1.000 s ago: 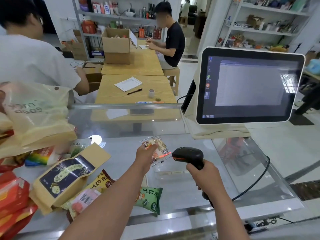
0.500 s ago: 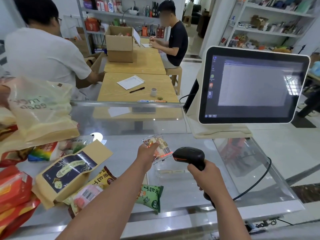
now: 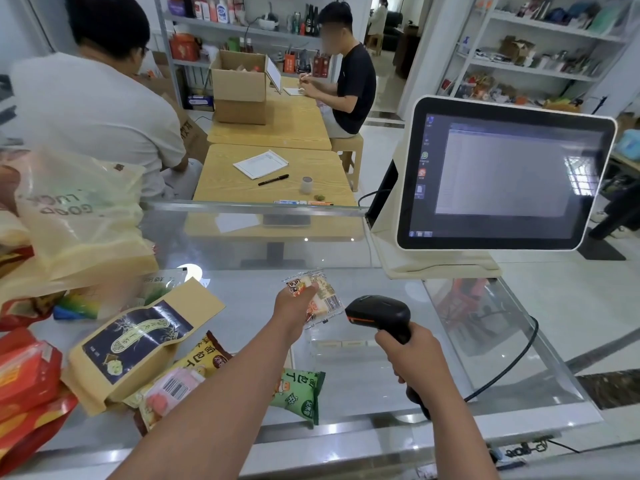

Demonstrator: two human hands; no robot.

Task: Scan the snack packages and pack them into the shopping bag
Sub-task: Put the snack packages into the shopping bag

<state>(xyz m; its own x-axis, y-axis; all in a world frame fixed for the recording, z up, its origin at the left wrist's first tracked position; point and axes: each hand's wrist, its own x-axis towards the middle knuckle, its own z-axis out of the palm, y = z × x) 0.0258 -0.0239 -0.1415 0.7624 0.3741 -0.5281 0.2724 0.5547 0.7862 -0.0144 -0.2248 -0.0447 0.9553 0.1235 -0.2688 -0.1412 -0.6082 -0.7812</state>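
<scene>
Snack: small clear-wrapped pale snack packet (image 3: 317,299), centre frame above the glass surface (image 3: 363,379), long axis tilting upper left to lower right, barcode facing right.
Left hand (image 3: 292,304): grip pinching the packet's left edge.
Right hand (image 3: 412,358): grip closing around the black handheld barcode scanner (image 3: 379,315), nose pointing left at the barcode.
Bag: translucent yellowish plastic shopping bag (image 3: 79,216), left of frame; contents unclear.

The tabletop (image 3: 363,386) is bare in the middle and toward the right edge. Snack bags (image 3: 135,351) crowd the left edge. The screen (image 3: 502,174) blocks the far right corner.
</scene>
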